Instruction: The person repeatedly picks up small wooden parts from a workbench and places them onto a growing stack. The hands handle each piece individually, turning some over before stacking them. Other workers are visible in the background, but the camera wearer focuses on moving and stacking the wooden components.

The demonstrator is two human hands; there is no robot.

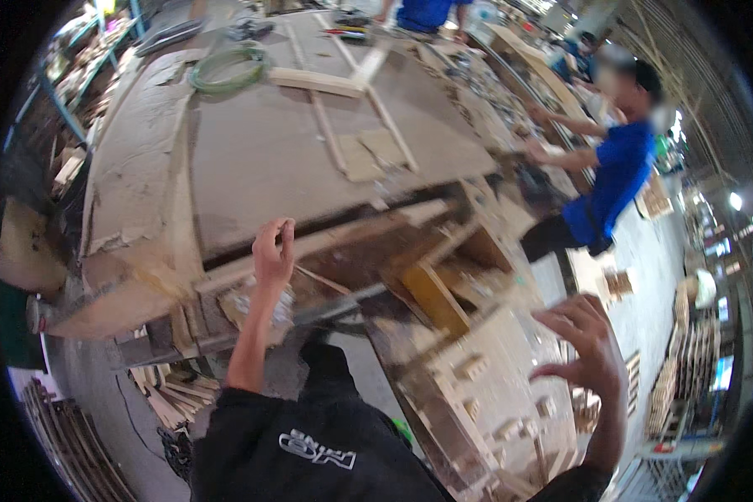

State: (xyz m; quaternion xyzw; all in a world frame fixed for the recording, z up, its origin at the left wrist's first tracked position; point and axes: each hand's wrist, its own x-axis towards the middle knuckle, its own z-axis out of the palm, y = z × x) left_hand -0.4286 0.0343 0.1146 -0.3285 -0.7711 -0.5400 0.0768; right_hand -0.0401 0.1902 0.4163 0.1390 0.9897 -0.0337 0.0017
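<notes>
My left hand (pixel 274 253) is raised over the near edge of the worktable, its fingers curled in toward the thumb. Anything inside them is hidden or too small to name. Below it, small pale scraps lie in an open wooden compartment (pixel 326 272) under the tabletop. On the right, my right hand (pixel 584 345) hovers with fingers apart and bent, holding nothing. Beneath and beside that hand is a light wooden board (pixel 510 368) carrying several small wooden blocks (pixel 474 366). Between my hands stands an open wooden box (pixel 437 299) with a yellowish side.
A broad brown tabletop (pixel 259 167) bears a wooden strip frame (pixel 318 81) and a coil of green hose (pixel 226 71). A person in a blue shirt (pixel 623 171) works at its right side; another blue-shirted person (pixel 422 15) is at the far end. Wood strips (pixel 176 393) lie low left.
</notes>
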